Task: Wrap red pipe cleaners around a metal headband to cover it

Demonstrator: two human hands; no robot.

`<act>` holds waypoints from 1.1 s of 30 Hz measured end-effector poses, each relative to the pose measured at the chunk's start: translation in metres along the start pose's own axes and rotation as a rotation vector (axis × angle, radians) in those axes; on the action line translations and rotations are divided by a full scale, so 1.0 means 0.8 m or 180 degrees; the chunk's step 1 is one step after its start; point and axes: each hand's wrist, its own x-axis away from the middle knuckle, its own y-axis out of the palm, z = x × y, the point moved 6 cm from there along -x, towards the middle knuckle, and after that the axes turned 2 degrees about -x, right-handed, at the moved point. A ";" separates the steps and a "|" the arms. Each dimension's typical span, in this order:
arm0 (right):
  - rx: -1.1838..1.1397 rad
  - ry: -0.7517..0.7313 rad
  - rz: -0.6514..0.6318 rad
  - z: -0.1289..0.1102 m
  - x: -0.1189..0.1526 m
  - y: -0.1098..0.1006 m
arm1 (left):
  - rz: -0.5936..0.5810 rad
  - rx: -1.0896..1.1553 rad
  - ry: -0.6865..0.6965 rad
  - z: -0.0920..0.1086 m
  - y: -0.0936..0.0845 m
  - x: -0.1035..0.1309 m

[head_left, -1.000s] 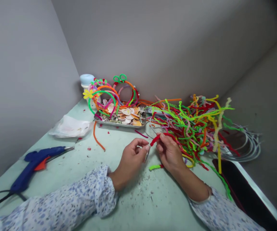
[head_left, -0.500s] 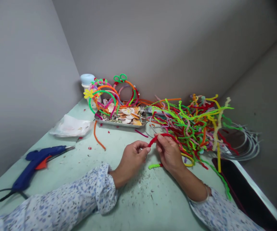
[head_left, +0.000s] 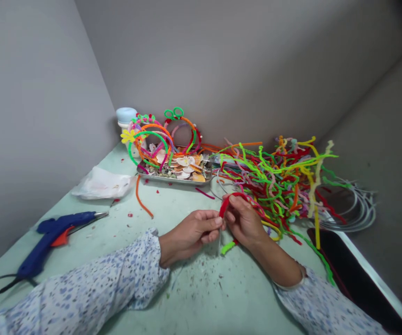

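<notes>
Red fuzzy stem [head_left: 224,208]: centre of the frame, curving from one hand to the other.
Left hand [head_left: 195,232]: thumb and fingers pinched together on the stem's lower end.
Right hand [head_left: 245,221]: thumb and fingers clamped on the stem higher up, near the pile.
Pile of fuzzy stems [head_left: 270,181]: tangled, right of centre.
Metal tray [head_left: 173,180]: above centre-left, holding shells [head_left: 184,162], with colourful headbands [head_left: 151,133] about it.
Glue gun [head_left: 70,221]: lying at lower left.
</notes>
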 end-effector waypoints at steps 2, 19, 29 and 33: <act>-0.0046 0.0015 -0.0029 0.001 -0.001 0.000 | -0.0061 0.0065 -0.0035 -0.002 -0.001 -0.001; 0.1811 -0.0637 0.0111 -0.033 0.004 0.014 | 0.0239 0.0293 0.0350 0.000 -0.020 -0.009; 0.2451 -0.2229 0.1565 -0.085 0.023 -0.026 | 0.0396 0.0971 0.0812 0.040 -0.045 -0.009; 0.1989 -0.1104 0.1118 -0.040 0.001 -0.038 | 0.0390 0.1098 0.0876 0.045 -0.051 -0.008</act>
